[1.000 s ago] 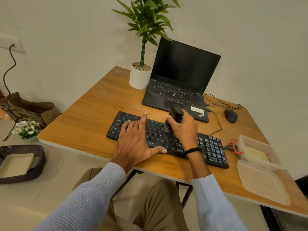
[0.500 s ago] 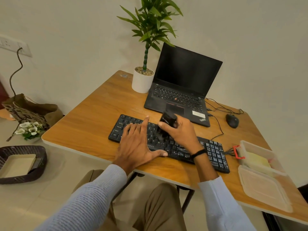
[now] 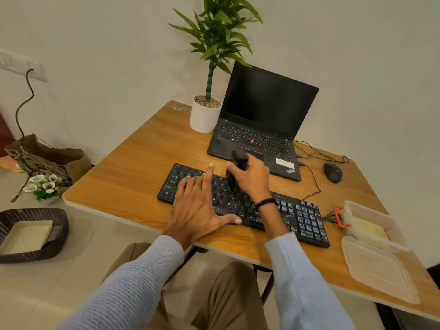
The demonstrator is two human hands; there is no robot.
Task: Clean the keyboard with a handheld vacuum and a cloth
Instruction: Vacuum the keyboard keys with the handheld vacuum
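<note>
Since 1 second ago the handheld vacuum [image 3: 239, 163] has tracked leftward along the keyboard [image 3: 240, 203]. The right hand [image 3: 252, 179] is clamped on it, nozzle down; the left hand [image 3: 197, 206] lies flat and spread, steadying the keyboard on the surface [image 3: 133, 177].

Home office corner: wooden desk [image 3: 133, 177], laptop [image 3: 262, 125], keyboard [image 3: 307, 222], mouse [image 3: 332, 172], potted plant [image 3: 207, 115].
</note>
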